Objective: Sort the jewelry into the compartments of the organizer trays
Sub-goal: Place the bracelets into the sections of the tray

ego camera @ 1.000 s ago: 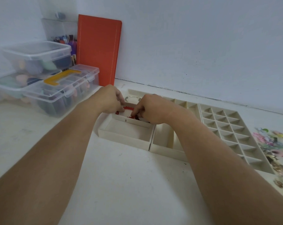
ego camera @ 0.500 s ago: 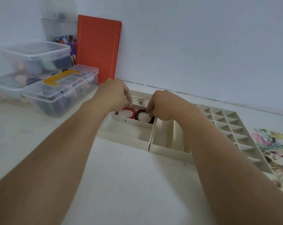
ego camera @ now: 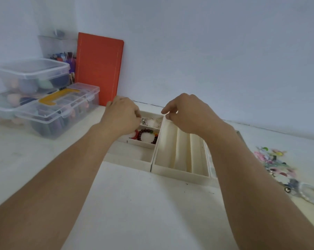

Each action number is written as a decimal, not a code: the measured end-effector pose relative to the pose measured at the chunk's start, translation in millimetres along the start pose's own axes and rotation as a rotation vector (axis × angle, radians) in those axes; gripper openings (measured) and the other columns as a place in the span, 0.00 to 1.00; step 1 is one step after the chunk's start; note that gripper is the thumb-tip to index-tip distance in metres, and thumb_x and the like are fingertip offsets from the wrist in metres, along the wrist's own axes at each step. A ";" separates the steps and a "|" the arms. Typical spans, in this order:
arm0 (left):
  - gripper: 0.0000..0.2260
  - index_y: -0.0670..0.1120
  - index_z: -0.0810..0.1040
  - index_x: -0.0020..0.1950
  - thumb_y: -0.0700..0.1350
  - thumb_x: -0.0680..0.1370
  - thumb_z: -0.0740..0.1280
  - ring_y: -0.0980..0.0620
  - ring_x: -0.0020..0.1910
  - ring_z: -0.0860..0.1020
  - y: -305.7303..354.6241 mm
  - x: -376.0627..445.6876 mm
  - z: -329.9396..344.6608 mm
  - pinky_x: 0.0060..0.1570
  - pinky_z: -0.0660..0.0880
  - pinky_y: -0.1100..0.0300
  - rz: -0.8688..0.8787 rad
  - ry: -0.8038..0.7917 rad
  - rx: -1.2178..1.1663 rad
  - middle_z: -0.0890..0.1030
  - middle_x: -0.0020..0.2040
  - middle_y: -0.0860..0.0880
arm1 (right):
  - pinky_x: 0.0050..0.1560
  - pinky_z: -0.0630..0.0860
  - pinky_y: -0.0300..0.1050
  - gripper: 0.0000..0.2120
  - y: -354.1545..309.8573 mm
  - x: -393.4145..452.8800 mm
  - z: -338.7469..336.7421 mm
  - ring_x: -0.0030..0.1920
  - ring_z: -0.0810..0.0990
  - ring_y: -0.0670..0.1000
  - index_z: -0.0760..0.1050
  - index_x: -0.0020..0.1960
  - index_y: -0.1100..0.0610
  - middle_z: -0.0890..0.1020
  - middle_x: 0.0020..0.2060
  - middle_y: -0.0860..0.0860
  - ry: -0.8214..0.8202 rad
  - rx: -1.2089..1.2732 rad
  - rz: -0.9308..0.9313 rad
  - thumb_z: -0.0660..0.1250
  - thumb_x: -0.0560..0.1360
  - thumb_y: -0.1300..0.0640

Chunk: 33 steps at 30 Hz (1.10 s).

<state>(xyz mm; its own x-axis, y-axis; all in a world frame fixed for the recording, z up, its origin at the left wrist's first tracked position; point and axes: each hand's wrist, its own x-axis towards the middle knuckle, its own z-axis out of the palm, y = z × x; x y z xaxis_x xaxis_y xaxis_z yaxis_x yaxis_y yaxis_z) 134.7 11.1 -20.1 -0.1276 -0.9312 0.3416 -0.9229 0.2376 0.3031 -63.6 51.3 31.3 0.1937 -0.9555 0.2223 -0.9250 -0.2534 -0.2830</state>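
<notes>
My left hand (ego camera: 121, 114) hovers over the back left of a cream organizer tray (ego camera: 129, 160), fingers curled, nothing visible in them. My right hand (ego camera: 187, 113) hangs above the divide between that tray and a second cream tray with long slots (ego camera: 179, 173), fingers loosely bent and empty. In the first tray's middle compartment lie a dark beaded bracelet (ego camera: 149, 136) and a red bracelet (ego camera: 135, 135), partly hidden by my left wrist. Small silver pieces (ego camera: 149, 121) sit in the back compartment. The front compartment holds nothing.
A heap of colourful jewelry (ego camera: 274, 162) and a clear bangle (ego camera: 313, 195) lie at the right. Clear lidded storage boxes (ego camera: 50, 109) stand at the left, an orange board (ego camera: 99, 73) leans on the wall. My right arm hides most of a third tray.
Both hands have lifted off the middle compartment and moved apart, leaving the red and dark bracelets lying in it. The view has tilted nearer to the trays.
</notes>
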 end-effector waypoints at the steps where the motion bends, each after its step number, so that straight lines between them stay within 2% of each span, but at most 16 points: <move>1: 0.03 0.54 0.85 0.45 0.48 0.75 0.72 0.47 0.67 0.68 6.2 -1.5 -2.4 0.63 0.63 0.49 0.009 0.045 -0.055 0.80 0.59 0.53 | 0.59 0.76 0.50 0.09 5.9 -7.1 -5.7 0.56 0.79 0.48 0.82 0.55 0.42 0.83 0.52 0.43 0.004 -0.004 0.005 0.67 0.79 0.52; 3: 0.03 0.56 0.83 0.41 0.47 0.74 0.74 0.47 0.67 0.69 15.5 -2.9 -2.8 0.66 0.65 0.50 0.036 0.069 -0.158 0.80 0.58 0.53 | 0.58 0.77 0.50 0.09 21.6 -23.0 -17.5 0.53 0.80 0.48 0.83 0.56 0.42 0.83 0.50 0.42 -0.012 -0.012 0.026 0.67 0.79 0.51; 6: 0.09 0.61 0.79 0.36 0.49 0.72 0.76 0.49 0.65 0.73 36.5 -9.9 2.2 0.67 0.68 0.50 0.097 0.003 -0.307 0.78 0.54 0.57 | 0.53 0.78 0.47 0.08 59.3 -55.1 -38.0 0.44 0.80 0.45 0.84 0.53 0.42 0.83 0.46 0.40 -0.004 0.004 0.075 0.68 0.79 0.52; 11: 0.02 0.53 0.84 0.45 0.47 0.73 0.75 0.53 0.62 0.75 109.1 -25.9 13.9 0.62 0.69 0.58 0.203 -0.123 -0.367 0.80 0.58 0.53 | 0.46 0.77 0.42 0.08 128.6 -107.2 -62.9 0.39 0.81 0.43 0.84 0.49 0.41 0.82 0.42 0.38 0.007 0.039 0.149 0.69 0.79 0.53; 14: 0.01 0.55 0.84 0.45 0.49 0.75 0.74 0.57 0.61 0.75 166.1 -33.4 25.8 0.61 0.69 0.60 0.253 -0.240 -0.419 0.79 0.60 0.55 | 0.45 0.77 0.42 0.08 166.1 -133.4 -73.3 0.37 0.81 0.41 0.84 0.48 0.41 0.82 0.40 0.36 0.011 0.055 0.186 0.69 0.78 0.53; 17: 0.01 0.56 0.83 0.46 0.50 0.75 0.73 0.56 0.60 0.77 223.8 -42.1 42.1 0.59 0.70 0.60 0.298 -0.298 -0.432 0.79 0.62 0.55 | 0.46 0.76 0.43 0.08 203.0 -157.6 -80.7 0.40 0.80 0.38 0.84 0.48 0.42 0.83 0.40 0.37 0.004 0.046 0.244 0.69 0.78 0.54; 20: 0.03 0.53 0.84 0.49 0.49 0.77 0.72 0.55 0.64 0.75 274.2 -54.1 58.9 0.61 0.67 0.59 0.372 -0.373 -0.441 0.78 0.64 0.56 | 0.47 0.76 0.44 0.08 236.4 -178.8 -81.7 0.42 0.80 0.41 0.83 0.47 0.41 0.82 0.40 0.38 0.020 0.028 0.315 0.69 0.78 0.53; 22: 0.03 0.53 0.84 0.47 0.50 0.76 0.73 0.54 0.66 0.73 297.7 -59.6 71.4 0.65 0.66 0.57 0.408 -0.394 -0.424 0.80 0.63 0.54 | 0.47 0.76 0.44 0.07 254.1 -191.1 -75.8 0.43 0.80 0.43 0.82 0.45 0.40 0.81 0.40 0.38 0.041 0.043 0.361 0.69 0.77 0.52; 24: 0.02 0.57 0.82 0.44 0.52 0.75 0.74 0.52 0.66 0.72 316.8 -61.9 84.0 0.67 0.68 0.52 0.436 -0.420 -0.360 0.79 0.62 0.51 | 0.44 0.75 0.42 0.05 269.2 -202.3 -71.0 0.42 0.80 0.44 0.82 0.45 0.41 0.82 0.41 0.41 0.047 0.086 0.405 0.71 0.77 0.51; 26: 0.03 0.60 0.81 0.44 0.53 0.73 0.74 0.50 0.67 0.71 330.8 -63.3 92.9 0.67 0.70 0.50 0.444 -0.451 -0.286 0.77 0.64 0.49 | 0.40 0.72 0.38 0.03 279.6 -210.1 -69.4 0.41 0.79 0.42 0.84 0.49 0.45 0.82 0.42 0.42 -0.020 0.110 0.447 0.72 0.76 0.52; 28: 0.05 0.58 0.84 0.49 0.51 0.74 0.73 0.51 0.65 0.72 342.6 -64.9 101.0 0.67 0.70 0.52 0.456 -0.473 -0.266 0.76 0.65 0.49 | 0.38 0.71 0.36 0.07 287.6 -216.4 -70.6 0.41 0.78 0.40 0.84 0.53 0.47 0.82 0.44 0.43 -0.092 0.097 0.481 0.72 0.76 0.53; 31: 0.05 0.55 0.85 0.49 0.47 0.76 0.72 0.53 0.54 0.78 354.2 -67.2 109.8 0.60 0.75 0.55 0.438 -0.507 -0.328 0.74 0.64 0.48 | 0.36 0.70 0.35 0.12 293.4 -220.5 -72.2 0.41 0.78 0.40 0.82 0.58 0.48 0.82 0.47 0.44 -0.126 0.087 0.520 0.72 0.75 0.54; 33: 0.04 0.55 0.83 0.49 0.48 0.76 0.72 0.52 0.56 0.76 357.7 -70.0 113.8 0.59 0.75 0.54 0.438 -0.541 -0.338 0.71 0.67 0.46 | 0.35 0.69 0.35 0.14 294.0 -220.6 -71.0 0.40 0.77 0.39 0.80 0.61 0.48 0.82 0.46 0.43 -0.124 0.105 0.539 0.73 0.75 0.55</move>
<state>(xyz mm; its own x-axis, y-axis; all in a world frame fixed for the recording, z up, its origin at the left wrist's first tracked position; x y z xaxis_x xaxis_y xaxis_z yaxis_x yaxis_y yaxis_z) -227.8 129.8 -36.8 -0.6957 -0.7174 0.0368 -0.5973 0.6063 0.5250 -401.5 198.2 -34.7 -0.2544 -0.9630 -0.0889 -0.8677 0.2679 -0.4187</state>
